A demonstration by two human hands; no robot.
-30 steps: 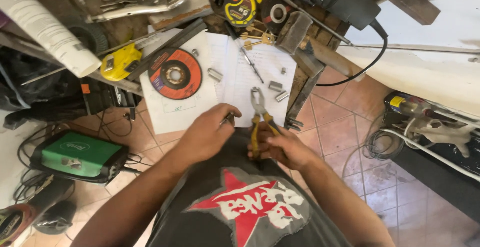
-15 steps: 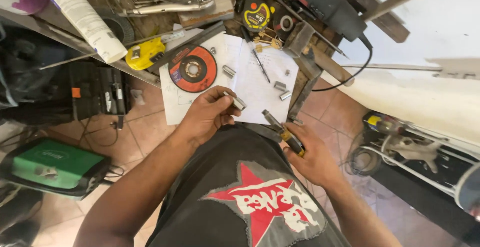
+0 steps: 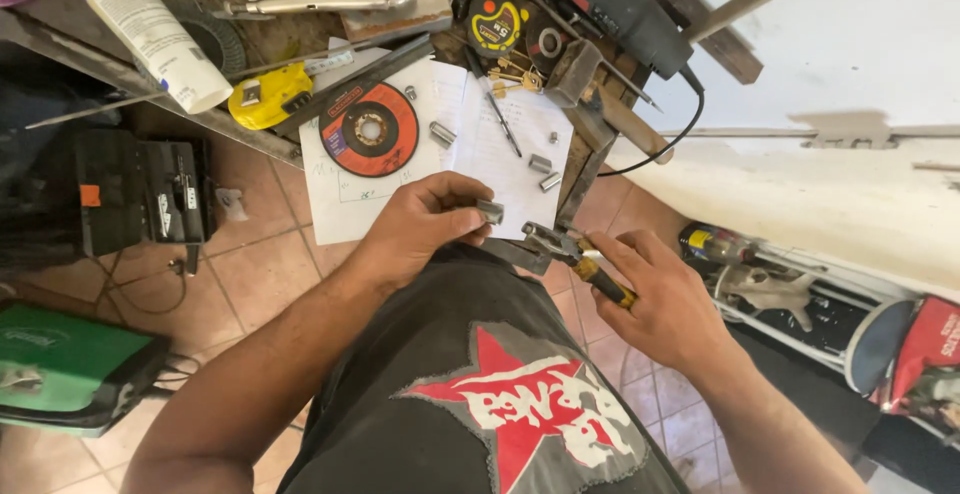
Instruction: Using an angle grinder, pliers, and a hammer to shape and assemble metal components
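Note:
My left hand pinches a short silver metal tube piece between thumb and fingertips, just over the near edge of a white paper sheet. To its right, my right hand grips the yellow-handled pliers, jaws pointing left toward the tube piece and a small gap away from it. Both hands hover in front of my dark shirt with a red star. Three more short tube pieces lie loose on the paper.
An orange-and-black cutting disc lies on the paper beside a pen. Yellow tape measure, locking pliers, keys, hammer and an angle grinder crowd the bench. A green welder sits on the tiled floor.
My right hand lowered the pliers from upright over the paper and turned them sideways at the right. My left hand lifted the tube piece. The view shifted.

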